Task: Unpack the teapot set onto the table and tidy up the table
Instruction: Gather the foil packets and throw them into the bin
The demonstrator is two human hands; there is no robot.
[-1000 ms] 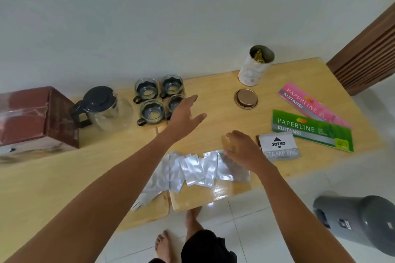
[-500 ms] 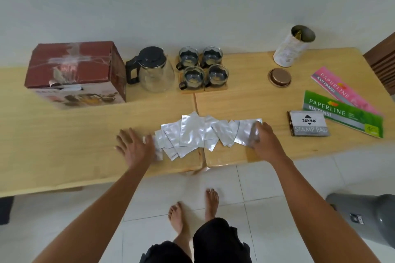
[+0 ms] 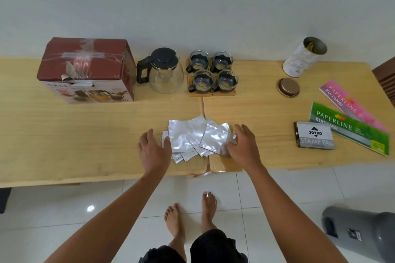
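Bracketing the foil sachets (image 3: 195, 137) from both sides: left hand (image 3: 154, 150) flat and open against the pile's left edge, right hand (image 3: 242, 147) open with fingers curled loosely over the right edge, neither clenched on anything. Looks like a gather step, palms acting as stops so the loose overlapping packets bunch into one stack over the bench (image 3: 85, 134) seam. Teapot (image 3: 163, 71) is unpacked, standing at the back beside the box (image 3: 86, 70), four cups (image 3: 213, 73) on coasters right next to it, grouped away from the work zone. Tin (image 3: 304, 56) stands open, lid (image 3: 288, 87) off beside it, probably where the sachets go. Foil is slippery, expect sliding when lifted
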